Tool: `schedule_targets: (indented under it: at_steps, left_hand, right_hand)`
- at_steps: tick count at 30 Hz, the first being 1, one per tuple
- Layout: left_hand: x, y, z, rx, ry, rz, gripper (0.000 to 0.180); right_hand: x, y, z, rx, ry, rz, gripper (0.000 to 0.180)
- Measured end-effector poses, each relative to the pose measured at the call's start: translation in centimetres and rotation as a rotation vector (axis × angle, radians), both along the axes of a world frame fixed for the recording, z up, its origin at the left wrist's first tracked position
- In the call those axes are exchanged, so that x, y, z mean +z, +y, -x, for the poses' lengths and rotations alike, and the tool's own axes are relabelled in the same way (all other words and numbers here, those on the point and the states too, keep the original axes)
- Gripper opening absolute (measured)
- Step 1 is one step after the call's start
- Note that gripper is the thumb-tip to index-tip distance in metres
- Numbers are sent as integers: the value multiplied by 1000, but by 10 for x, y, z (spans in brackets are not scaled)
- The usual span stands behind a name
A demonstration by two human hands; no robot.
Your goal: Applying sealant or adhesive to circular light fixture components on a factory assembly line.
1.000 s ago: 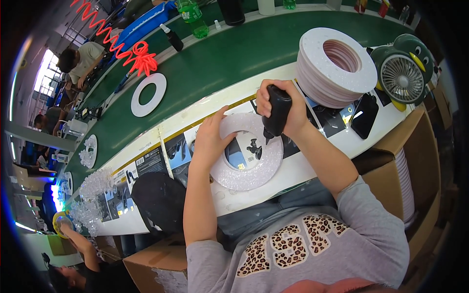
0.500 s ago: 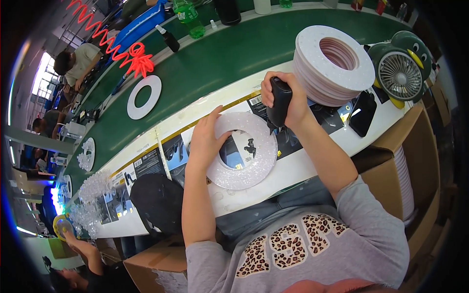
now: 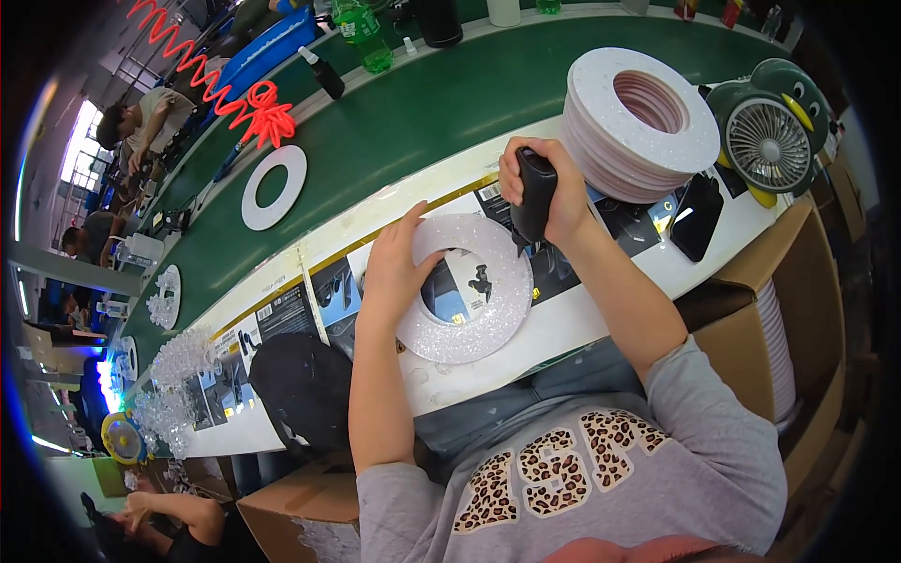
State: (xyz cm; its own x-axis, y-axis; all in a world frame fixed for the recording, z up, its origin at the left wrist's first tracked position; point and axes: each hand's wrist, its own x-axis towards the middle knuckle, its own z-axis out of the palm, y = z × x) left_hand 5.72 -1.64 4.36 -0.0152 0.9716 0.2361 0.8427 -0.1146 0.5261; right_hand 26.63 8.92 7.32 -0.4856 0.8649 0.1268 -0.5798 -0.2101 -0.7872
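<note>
A white, glittery flat ring [image 3: 474, 342] lies on the worktop in front of me. My left hand [image 3: 389, 272] rests over its left band, thumb at the inner hole and fingers along the outer side, holding it. In my right hand [image 3: 566, 192] is a black handheld tool [image 3: 535, 195], gripped upright in the fist. Its narrow lower end points down at the ring's upper right edge; whether it touches the ring I cannot tell. To the right of that hand stands a tall stack of similar white rings [image 3: 601, 122].
Right of the stack are a black phone [image 3: 696, 220] and a green fan [image 3: 770, 145]. An open carton [image 3: 723, 347] stands low at the right. A loose ring [image 3: 294, 188] lies on the green surface [image 3: 404, 113]. Clear scraps [image 3: 169, 422], a black cap-like object [image 3: 305, 394] and co-workers are leftward.
The loose ring on the green surface has shifted slightly left. A co-worker at lower left has drawn an arm back from the yellow fan. My hands have hardly moved.
</note>
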Motion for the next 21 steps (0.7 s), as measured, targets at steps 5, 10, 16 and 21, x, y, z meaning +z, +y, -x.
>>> schedule_targets:
  at_steps: [5,10,16,21]
  left_hand:
    - [-1,1,0,1,6,0,69]
    - [-2,1,2,-10,3,-5,70]
    - [-4,1,6,58,84,-24,68]
    - [-3,0,7,93,79,-1,68]
  right_hand:
    - [0,1,0,-12,4,15,34]
    - [2,1,-1,-41,20,57,33]
    - [10,-2,-6,4,91,50,31]
    - [11,-9,-2,61,60,34,33]
